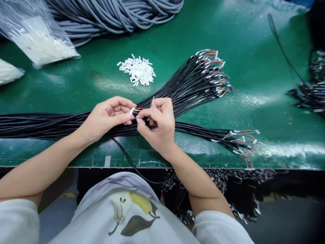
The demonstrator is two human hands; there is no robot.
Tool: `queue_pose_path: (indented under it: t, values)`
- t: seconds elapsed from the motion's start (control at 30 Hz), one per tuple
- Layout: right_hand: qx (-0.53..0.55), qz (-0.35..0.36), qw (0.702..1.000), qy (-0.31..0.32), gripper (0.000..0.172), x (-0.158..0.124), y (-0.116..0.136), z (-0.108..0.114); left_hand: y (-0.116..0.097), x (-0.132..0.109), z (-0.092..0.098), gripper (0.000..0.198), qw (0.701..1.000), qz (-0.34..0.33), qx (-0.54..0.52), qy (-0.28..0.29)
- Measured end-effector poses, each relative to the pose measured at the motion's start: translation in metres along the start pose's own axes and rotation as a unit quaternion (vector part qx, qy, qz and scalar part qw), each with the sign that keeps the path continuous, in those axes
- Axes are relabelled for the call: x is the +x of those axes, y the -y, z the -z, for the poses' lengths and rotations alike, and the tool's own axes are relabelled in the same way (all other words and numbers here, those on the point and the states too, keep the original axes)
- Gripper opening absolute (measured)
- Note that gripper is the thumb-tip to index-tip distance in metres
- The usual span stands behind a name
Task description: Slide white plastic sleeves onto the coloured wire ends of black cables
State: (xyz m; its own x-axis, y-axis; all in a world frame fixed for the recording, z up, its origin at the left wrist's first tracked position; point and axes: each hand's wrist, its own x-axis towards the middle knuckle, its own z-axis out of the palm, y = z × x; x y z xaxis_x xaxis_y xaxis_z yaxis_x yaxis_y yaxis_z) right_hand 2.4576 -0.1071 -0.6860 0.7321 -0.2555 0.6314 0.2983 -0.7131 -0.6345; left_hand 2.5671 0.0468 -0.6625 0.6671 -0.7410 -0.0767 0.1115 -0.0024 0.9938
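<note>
My left hand (108, 117) pinches a small white connector (131, 110) between thumb and forefinger. My right hand (157, 123) is closed on the thin coloured wires (139, 109) that run into that connector, and a thin metal pin sticks up above its fingers. The two hands meet over a long bundle of black cables (38, 125) lying across the green table. One black cable (127, 157) loops down from my hands over the table's front edge toward my lap.
A pile of loose white connectors (138, 70) lies behind my hands. Fanned cable ends with coloured wires (210, 73) spread right, and a smaller group (241, 140) lies near the front edge. Grey cable coil (109, 15) and plastic bags of white parts (38, 37) sit at the back.
</note>
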Motion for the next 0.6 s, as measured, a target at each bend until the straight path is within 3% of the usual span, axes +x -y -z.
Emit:
queue_pose_path:
  t: [0.17, 0.4, 0.6]
  values:
    - [-0.027, -0.001, 1.0, -0.008, 0.008, -0.0026, -0.0023, -0.002, 0.0002, -0.0005, -0.0009, 0.03, 0.999, 0.045, -0.021, 0.015]
    - [-0.043, -0.008, 0.999, 0.004, 0.009, -0.007, -0.0044, -0.0056, -0.0006, 0.0001, 0.0, 0.033, 0.998, 0.056, -0.019, 0.014]
    - [-0.054, 0.03, 0.997, -0.039, 0.009, -0.0065, -0.0035, -0.0067, -0.0019, 0.0006, -0.0018, 0.032, 0.998, 0.062, -0.009, 0.015]
